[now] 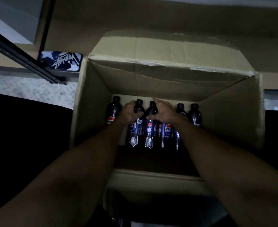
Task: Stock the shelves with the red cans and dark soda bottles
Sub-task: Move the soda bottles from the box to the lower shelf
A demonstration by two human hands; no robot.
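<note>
Several dark soda bottles with blue labels stand in a row inside an open cardboard box (230, 115). My left hand (130, 111) grips the neck and shoulder of one bottle (135, 128), second from the left. My right hand (163, 111) curls over the upper part of the bottle beside it (149, 130). Another bottle (112, 112) stands free at the far left, and two more (194, 114) stand to the right of my right hand. No red cans are in view.
The box's flaps are folded out, the far flap (159, 45) upward and the near flap (151, 190) toward me. A phone in a printed case (61, 62) lies on a ledge at the left, beside a black metal shelf rail (20, 58). The scene is dim.
</note>
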